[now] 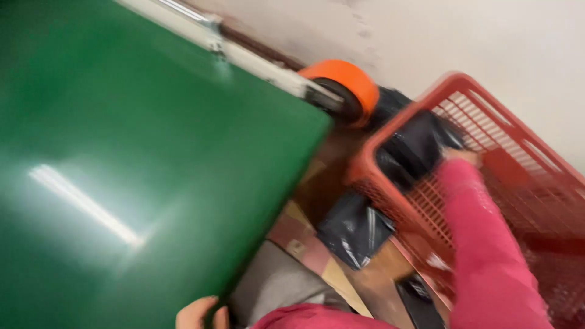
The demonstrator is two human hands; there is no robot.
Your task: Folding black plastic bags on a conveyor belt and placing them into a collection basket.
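Note:
My right hand (462,156), at the end of a pink sleeve, reaches into a red plastic basket (487,97) and closes on a black plastic package (411,149) lying inside it. Only a small part of that hand shows. My left hand (198,314) is at the bottom edge of the view, pressed against the near edge of a big green table top (122,152). Its fingers are mostly cut off, so its grip is unclear. The whole view is blurred.
Another black package (353,228) lies on the brown floor between table and basket, and a third (420,298) lower down. An orange roller (347,82) sits at the table's far corner by a white rail (268,66). A grey object (274,283) lies under the table edge.

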